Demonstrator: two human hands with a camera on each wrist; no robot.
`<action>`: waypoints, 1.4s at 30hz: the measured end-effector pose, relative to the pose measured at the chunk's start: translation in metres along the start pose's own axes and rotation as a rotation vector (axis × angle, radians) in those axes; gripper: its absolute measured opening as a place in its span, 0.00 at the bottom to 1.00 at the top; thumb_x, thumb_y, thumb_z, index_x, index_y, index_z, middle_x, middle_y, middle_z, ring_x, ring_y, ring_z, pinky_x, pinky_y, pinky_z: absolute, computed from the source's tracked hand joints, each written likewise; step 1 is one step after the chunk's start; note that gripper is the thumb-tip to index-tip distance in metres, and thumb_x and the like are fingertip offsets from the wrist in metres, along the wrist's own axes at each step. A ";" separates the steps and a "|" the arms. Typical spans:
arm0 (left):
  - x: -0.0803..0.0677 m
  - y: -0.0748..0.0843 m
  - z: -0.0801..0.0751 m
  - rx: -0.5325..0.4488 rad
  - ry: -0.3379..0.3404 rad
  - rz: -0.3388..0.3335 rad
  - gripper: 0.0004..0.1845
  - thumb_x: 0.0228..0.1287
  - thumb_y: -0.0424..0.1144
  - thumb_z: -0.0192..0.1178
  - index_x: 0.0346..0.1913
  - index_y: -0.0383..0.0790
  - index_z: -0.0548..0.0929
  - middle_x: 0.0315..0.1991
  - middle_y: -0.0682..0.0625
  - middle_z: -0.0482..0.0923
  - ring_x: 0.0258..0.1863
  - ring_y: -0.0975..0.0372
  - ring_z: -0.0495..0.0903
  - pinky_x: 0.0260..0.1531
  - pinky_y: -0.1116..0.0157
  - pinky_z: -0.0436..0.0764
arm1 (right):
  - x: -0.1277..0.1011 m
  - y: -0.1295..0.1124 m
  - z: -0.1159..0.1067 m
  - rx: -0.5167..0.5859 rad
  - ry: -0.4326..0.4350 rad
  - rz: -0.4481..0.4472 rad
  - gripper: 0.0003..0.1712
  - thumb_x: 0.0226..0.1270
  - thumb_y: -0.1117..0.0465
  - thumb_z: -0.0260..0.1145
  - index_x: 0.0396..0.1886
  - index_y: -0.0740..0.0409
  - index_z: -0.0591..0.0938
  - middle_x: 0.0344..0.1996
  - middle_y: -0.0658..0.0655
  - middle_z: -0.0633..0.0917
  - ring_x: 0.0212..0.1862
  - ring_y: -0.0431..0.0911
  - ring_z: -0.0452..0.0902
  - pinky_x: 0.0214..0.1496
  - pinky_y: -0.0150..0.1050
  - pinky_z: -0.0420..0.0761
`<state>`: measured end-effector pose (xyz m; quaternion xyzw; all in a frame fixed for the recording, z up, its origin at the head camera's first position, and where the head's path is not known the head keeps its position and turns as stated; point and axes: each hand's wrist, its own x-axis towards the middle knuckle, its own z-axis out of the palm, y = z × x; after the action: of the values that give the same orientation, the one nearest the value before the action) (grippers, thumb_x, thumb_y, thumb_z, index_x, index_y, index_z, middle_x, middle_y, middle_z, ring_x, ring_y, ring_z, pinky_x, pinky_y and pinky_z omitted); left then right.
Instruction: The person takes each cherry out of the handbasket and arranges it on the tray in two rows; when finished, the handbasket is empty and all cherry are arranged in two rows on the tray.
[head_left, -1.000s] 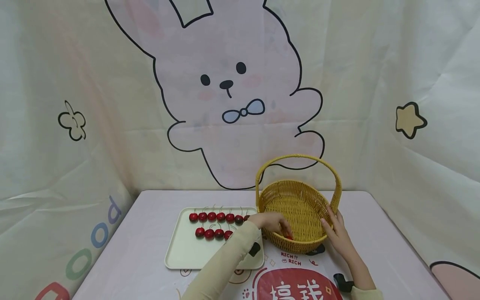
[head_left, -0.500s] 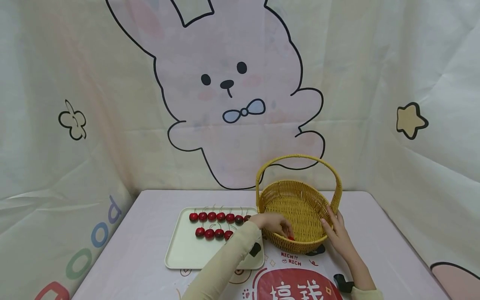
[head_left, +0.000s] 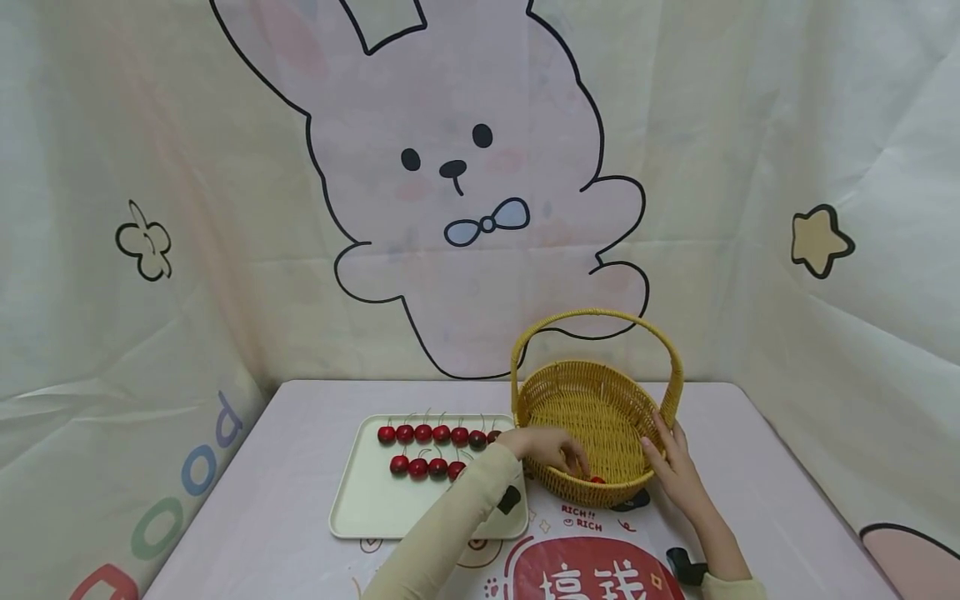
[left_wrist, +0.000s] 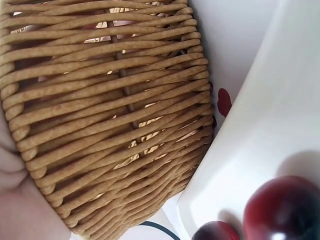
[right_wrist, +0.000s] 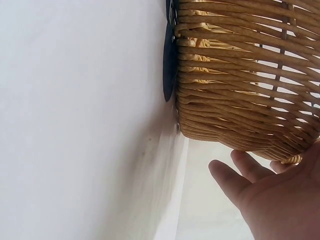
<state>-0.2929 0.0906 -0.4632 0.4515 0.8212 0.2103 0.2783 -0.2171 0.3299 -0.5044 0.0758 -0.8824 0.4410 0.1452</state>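
We have our left hand [head_left: 546, 447] reaching over the near-left rim of the basket [head_left: 600, 392], fingers loosely curled above a cherry [head_left: 597, 479] that lies on the weave at about 6 o'clock inside it; we cannot tell whether the fingertips touch it, but nothing looks pinched. Our right hand [head_left: 673, 463] rests with straight, spread fingers against the basket's outer wall at about 3 o'clock, steadying it; the right wrist view shows the fingers [right_wrist: 235, 175] just beside the woven base. The tray [head_left: 367, 504] sits at 9 o'clock of the basket, touching or nearly touching its wall, and carries two rows of cherries [head_left: 431, 434] along its far edge. We judge the work barely begun: one cherry lies in the basket, about ten wait on the tray. Against the frame half a second ago, the cherry has left our left fingertips and shows a little further to the right, bare on the basket floor, while the left hand has hardly shifted, the right hand stays where it was, and the rows are unchanged.
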 end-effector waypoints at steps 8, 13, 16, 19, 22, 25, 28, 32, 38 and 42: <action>0.000 0.001 0.000 -0.014 -0.016 -0.014 0.13 0.62 0.29 0.56 0.45 0.46 0.84 0.38 0.59 0.81 0.36 0.73 0.76 0.37 0.77 0.75 | 0.000 -0.001 0.001 -0.005 0.002 -0.007 0.34 0.73 0.58 0.50 0.72 0.62 0.49 0.70 0.72 0.42 0.64 0.75 0.48 0.54 0.74 0.57; 0.002 0.001 0.001 -0.025 -0.012 -0.032 0.11 0.62 0.29 0.57 0.43 0.44 0.85 0.35 0.59 0.81 0.34 0.73 0.76 0.36 0.77 0.75 | 0.001 0.001 0.001 -0.008 0.002 0.003 0.34 0.73 0.57 0.49 0.72 0.62 0.49 0.70 0.72 0.42 0.64 0.75 0.48 0.54 0.74 0.56; 0.006 -0.001 0.003 0.004 -0.003 -0.024 0.10 0.62 0.31 0.58 0.43 0.45 0.85 0.35 0.59 0.81 0.34 0.73 0.75 0.35 0.77 0.75 | 0.001 0.002 0.001 -0.009 -0.002 0.003 0.34 0.73 0.56 0.49 0.72 0.62 0.49 0.70 0.72 0.42 0.64 0.76 0.48 0.54 0.74 0.56; 0.011 -0.004 0.005 0.036 0.012 -0.018 0.12 0.61 0.33 0.59 0.45 0.48 0.84 0.35 0.60 0.80 0.34 0.74 0.75 0.34 0.77 0.74 | 0.001 0.002 0.001 -0.011 -0.002 0.004 0.34 0.73 0.56 0.48 0.72 0.63 0.49 0.70 0.72 0.42 0.64 0.76 0.48 0.54 0.74 0.56; 0.013 -0.004 0.007 0.050 0.019 -0.001 0.13 0.61 0.34 0.60 0.47 0.50 0.84 0.36 0.60 0.80 0.35 0.74 0.75 0.34 0.78 0.74 | 0.001 0.001 0.000 -0.012 -0.002 0.005 0.34 0.73 0.56 0.48 0.72 0.63 0.49 0.70 0.72 0.42 0.64 0.76 0.48 0.54 0.74 0.57; 0.014 -0.002 0.007 0.052 0.008 0.007 0.15 0.62 0.33 0.59 0.49 0.51 0.83 0.37 0.61 0.80 0.35 0.74 0.74 0.34 0.78 0.74 | 0.000 0.002 0.000 -0.011 -0.004 0.004 0.34 0.73 0.56 0.48 0.72 0.63 0.49 0.70 0.72 0.42 0.64 0.76 0.48 0.54 0.74 0.57; 0.015 0.000 0.007 0.035 -0.014 0.003 0.17 0.62 0.32 0.58 0.51 0.52 0.82 0.37 0.60 0.79 0.36 0.73 0.74 0.34 0.78 0.74 | 0.000 0.003 0.001 -0.008 -0.008 0.006 0.34 0.73 0.56 0.48 0.72 0.62 0.48 0.70 0.72 0.42 0.64 0.75 0.48 0.54 0.74 0.56; 0.017 0.002 0.009 0.002 -0.053 0.004 0.19 0.63 0.31 0.56 0.54 0.52 0.80 0.39 0.59 0.79 0.38 0.72 0.74 0.36 0.77 0.74 | 0.001 0.003 0.000 -0.006 -0.006 0.006 0.34 0.73 0.57 0.49 0.72 0.63 0.49 0.70 0.72 0.42 0.64 0.75 0.48 0.54 0.74 0.57; 0.020 0.003 0.011 -0.036 -0.056 0.022 0.17 0.64 0.32 0.56 0.54 0.50 0.80 0.40 0.59 0.78 0.38 0.72 0.74 0.38 0.78 0.74 | 0.001 0.002 0.000 -0.002 -0.001 -0.010 0.34 0.72 0.60 0.51 0.72 0.64 0.51 0.69 0.73 0.43 0.64 0.75 0.49 0.54 0.73 0.58; 0.019 0.004 0.011 -0.044 -0.039 0.043 0.16 0.64 0.32 0.56 0.53 0.48 0.80 0.42 0.58 0.78 0.38 0.72 0.74 0.37 0.78 0.74 | 0.000 0.002 0.000 -0.003 0.005 -0.014 0.34 0.72 0.60 0.51 0.72 0.64 0.51 0.69 0.73 0.44 0.64 0.74 0.50 0.54 0.73 0.59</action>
<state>-0.2915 0.1105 -0.4740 0.4667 0.8010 0.2251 0.2997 -0.2180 0.3314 -0.5057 0.0808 -0.8823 0.4387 0.1504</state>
